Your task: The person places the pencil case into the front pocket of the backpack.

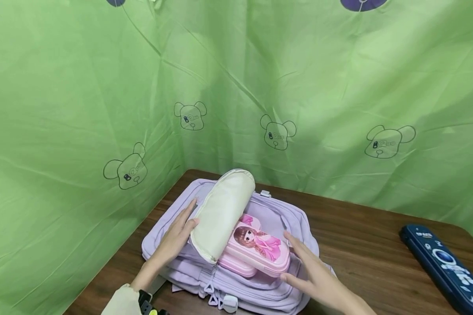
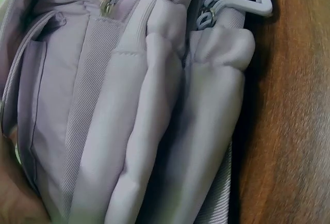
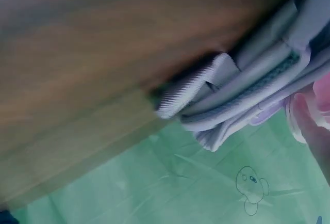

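A lilac backpack (image 1: pixel 291 210) lies flat with its front pocket unzipped and the pocket's cream-lined flap (image 1: pixel 224 210) folded up. Two pink pencil cases lie in the opening; the upper pencil case (image 1: pixel 262 249) bears a long-haired cartoon girl, and it covers most of the lower pencil case (image 1: pixel 236 264). My left hand (image 1: pixel 175 236) touches the flap's left side, fingers extended. To the right of the upper case is my right hand (image 1: pixel 319 280), thumb and fingers spread and holding nothing. In the left wrist view, part of the left hand (image 2: pixel 18 198) shows beside the lilac fabric (image 2: pixel 113 115).
The backpack is on a dark wooden table (image 1: pixel 354 236). A navy pencil case (image 1: pixel 445 267) with space pictures lies at the right. Green curtains (image 1: pixel 319 78) with bear outlines hang behind and at the left. Zip pulls (image 1: pixel 210 295) dangle at the backpack's near side.
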{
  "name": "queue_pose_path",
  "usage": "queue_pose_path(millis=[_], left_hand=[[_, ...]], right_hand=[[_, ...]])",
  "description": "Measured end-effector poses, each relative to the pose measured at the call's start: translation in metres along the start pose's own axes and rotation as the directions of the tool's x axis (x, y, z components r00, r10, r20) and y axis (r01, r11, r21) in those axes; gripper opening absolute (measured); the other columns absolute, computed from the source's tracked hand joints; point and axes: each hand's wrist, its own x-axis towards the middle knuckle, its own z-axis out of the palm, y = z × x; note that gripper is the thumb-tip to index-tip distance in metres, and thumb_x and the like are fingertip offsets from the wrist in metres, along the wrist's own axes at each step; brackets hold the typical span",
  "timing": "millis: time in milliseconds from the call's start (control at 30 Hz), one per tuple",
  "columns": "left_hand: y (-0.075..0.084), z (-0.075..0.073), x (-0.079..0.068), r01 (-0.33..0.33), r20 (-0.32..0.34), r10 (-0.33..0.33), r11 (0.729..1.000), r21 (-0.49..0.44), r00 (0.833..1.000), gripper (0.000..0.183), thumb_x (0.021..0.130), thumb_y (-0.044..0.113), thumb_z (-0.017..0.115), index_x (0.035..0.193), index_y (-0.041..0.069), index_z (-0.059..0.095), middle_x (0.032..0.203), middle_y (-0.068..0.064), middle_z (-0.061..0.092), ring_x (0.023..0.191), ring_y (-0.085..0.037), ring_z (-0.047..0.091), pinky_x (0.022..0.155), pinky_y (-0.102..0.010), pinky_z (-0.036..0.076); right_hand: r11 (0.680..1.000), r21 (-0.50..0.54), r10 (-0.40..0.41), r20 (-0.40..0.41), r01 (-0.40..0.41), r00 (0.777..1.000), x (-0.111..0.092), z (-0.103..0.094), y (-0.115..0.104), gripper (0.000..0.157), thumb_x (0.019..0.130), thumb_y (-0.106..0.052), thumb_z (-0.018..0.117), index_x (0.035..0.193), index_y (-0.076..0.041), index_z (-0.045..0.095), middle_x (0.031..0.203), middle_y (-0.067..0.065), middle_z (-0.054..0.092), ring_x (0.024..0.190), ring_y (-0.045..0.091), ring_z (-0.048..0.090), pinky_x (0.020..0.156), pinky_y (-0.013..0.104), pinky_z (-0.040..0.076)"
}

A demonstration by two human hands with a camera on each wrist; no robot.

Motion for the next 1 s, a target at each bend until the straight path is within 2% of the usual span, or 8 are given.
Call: queue_pose_path(millis=[100,167,233,367,600,733,867,1000], left_hand=[[0.0,-0.001,0.0,0.015,0.013,-0.016,1.0,0.008,1.0,0.053,0.098,0.041,0.039,0.148,0.031,0.023,0.15,-0.014,0.025,0.135,-0.036,0.023,0.101,-0.064,0.018],[-0.001,-0.001,0.0,0.021,0.012,-0.021,1.0,0.02,1.0,0.053,0.098,0.041,0.038,0.148,0.03,0.024,0.15,-0.015,0.025,0.135,-0.037,0.023,0.101,-0.065,0.018],[-0.002,-0.002,0.001,0.017,0.009,-0.018,1.0,0.025,1.0,0.052,0.099,0.041,0.037,0.148,0.028,0.025,0.149,-0.016,0.025,0.134,-0.037,0.024,0.101,-0.065,0.018],[-0.001,-0.001,0.002,-0.004,-0.003,0.004,1.0,0.01,1.0,0.051,0.099,0.037,0.038,0.148,0.029,0.026,0.149,-0.015,0.027,0.134,-0.037,0.025,0.101,-0.064,0.019],[0.001,0.001,0.005,-0.029,-0.028,0.029,1.0,-0.001,0.999,0.05,0.099,0.031,0.039,0.147,0.027,0.028,0.147,-0.017,0.03,0.132,-0.039,0.027,0.101,-0.063,0.021],[0.001,0.0,0.002,-0.005,-0.042,0.006,1.0,0.015,0.999,0.051,0.099,0.032,0.038,0.148,0.026,0.027,0.147,-0.014,0.031,0.133,-0.036,0.029,0.103,-0.059,0.022],[0.003,0.0,0.001,0.028,-0.049,-0.026,0.999,0.046,0.998,0.052,0.099,0.036,0.039,0.148,0.029,0.025,0.148,-0.012,0.031,0.132,-0.035,0.03,0.102,-0.06,0.022],[0.006,0.001,0.004,0.028,-0.05,-0.024,0.997,0.078,0.998,0.052,0.098,0.037,0.039,0.148,0.031,0.024,0.148,-0.009,0.032,0.132,-0.035,0.031,0.101,-0.063,0.021]], right_hand=[[1.0,0.008,-0.027,0.022,0.027,0.999,-0.017,0.0,0.001,0.093,0.081,-0.027,0.072,0.15,-0.008,0.013,0.151,0.01,0.025,0.13,0.02,0.035,0.103,0.01,0.018],[0.998,-0.029,-0.06,0.047,0.061,0.997,-0.025,0.001,0.004,0.092,0.082,-0.027,0.072,0.149,-0.004,0.013,0.15,0.012,0.026,0.131,0.02,0.034,0.103,0.008,0.015],[0.994,-0.065,-0.089,0.05,0.092,0.995,-0.03,0.002,0.006,0.09,0.082,-0.028,0.072,0.148,-0.003,0.017,0.147,0.012,0.031,0.128,0.019,0.039,0.102,0.008,0.016],[0.986,-0.15,-0.065,0.063,0.073,0.996,-0.034,0.001,0.008,0.085,0.083,-0.032,0.07,0.149,-0.008,0.02,0.145,0.003,0.037,0.124,0.015,0.043,0.101,0.015,0.027],[0.976,-0.201,-0.074,0.06,0.085,0.995,-0.03,0.0,0.013,0.086,0.082,-0.034,0.07,0.148,-0.009,0.022,0.147,0.001,0.035,0.118,0.015,0.05,0.1,0.02,0.033],[0.974,-0.203,-0.08,0.103,0.1,0.991,-0.027,-0.001,0.012,0.084,0.084,-0.036,0.068,0.149,-0.009,0.021,0.148,0.004,0.033,0.113,0.015,0.055,0.091,0.035,0.045],[0.974,-0.208,-0.065,0.141,0.094,0.988,-0.023,-0.003,0.008,0.08,0.086,-0.039,0.065,0.149,-0.014,0.022,0.148,0.002,0.032,0.119,0.015,0.05,0.09,0.041,0.046],[0.966,-0.248,-0.029,0.157,0.068,0.987,-0.021,-0.004,0.003,0.079,0.085,-0.042,0.064,0.149,-0.021,0.023,0.148,-0.001,0.032,0.126,0.019,0.042,0.084,0.052,0.046]])
